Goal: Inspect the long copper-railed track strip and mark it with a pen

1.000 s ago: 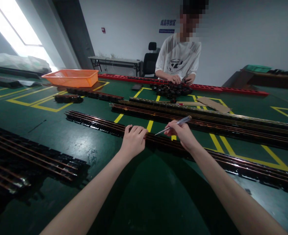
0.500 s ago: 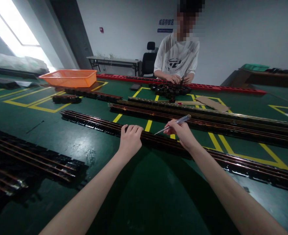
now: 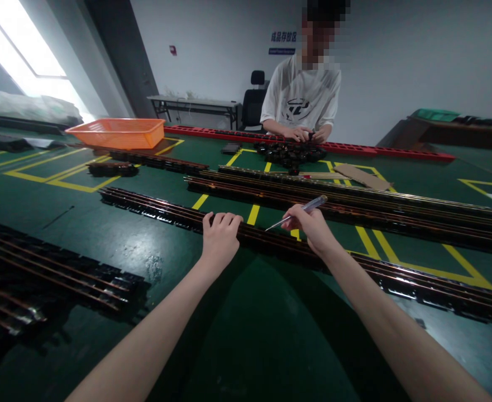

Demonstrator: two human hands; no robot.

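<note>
A long black rail (image 3: 157, 210) with copper-coloured strips along its top runs across the green table in front of me. My left hand (image 3: 220, 240) is closed over its middle, fingers bent across the far side. A screwdriver (image 3: 315, 203) with a clear handle and thin metal shaft is held in my right hand (image 3: 311, 230), just right of the left one. Its shaft slants down to the left, and the tip is at the top of the rail. I cannot tell whether the tip touches a strip or a slot.
More striped rails (image 3: 354, 206) lie behind, and others (image 3: 61, 262) at the near left. An orange basket (image 3: 118, 134) stands at the back left. Across the table a co-worker (image 3: 302, 106) handles dark parts from a pile (image 3: 290, 153), near a red rack (image 3: 396, 153) and cardboard (image 3: 363, 176).
My left hand and the rail have shifted slightly to the left. The screwdriver tip stays at the rail, almost unmoved. The co-worker's hands have moved a little.
</note>
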